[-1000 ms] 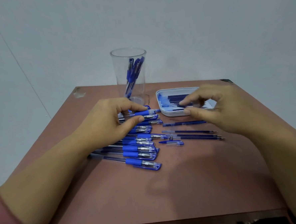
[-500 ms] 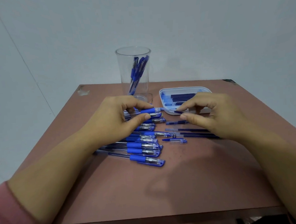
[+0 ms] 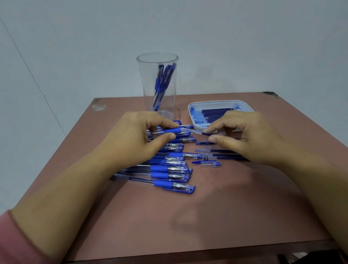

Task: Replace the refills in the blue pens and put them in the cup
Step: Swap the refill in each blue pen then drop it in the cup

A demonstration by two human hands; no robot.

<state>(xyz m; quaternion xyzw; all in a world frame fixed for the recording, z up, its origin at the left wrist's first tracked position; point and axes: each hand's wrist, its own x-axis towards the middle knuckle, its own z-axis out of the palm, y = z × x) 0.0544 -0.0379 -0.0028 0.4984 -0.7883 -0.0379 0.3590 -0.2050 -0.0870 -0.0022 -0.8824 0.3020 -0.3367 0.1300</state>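
My left hand (image 3: 137, 138) holds a blue pen barrel (image 3: 174, 130) by its blue grip, above a pile of blue pens (image 3: 171, 168). My right hand (image 3: 244, 135) pinches a dark blue refill (image 3: 204, 133) between thumb and forefinger, its clear front end at the barrel's open end. A tall clear cup (image 3: 159, 81) at the back middle holds several blue pens. The white tray (image 3: 247, 108) behind my right hand holds several dark refills.
Loose refills (image 3: 217, 150), a small metal tip (image 3: 206, 157) and a blue cap (image 3: 208, 163) lie on the brown table (image 3: 195, 222) right of the pile. A grey wall stands behind the table.
My right hand has come from the tray towards the left with the refill, and its end now meets the barrel. My left hand has hardly moved.
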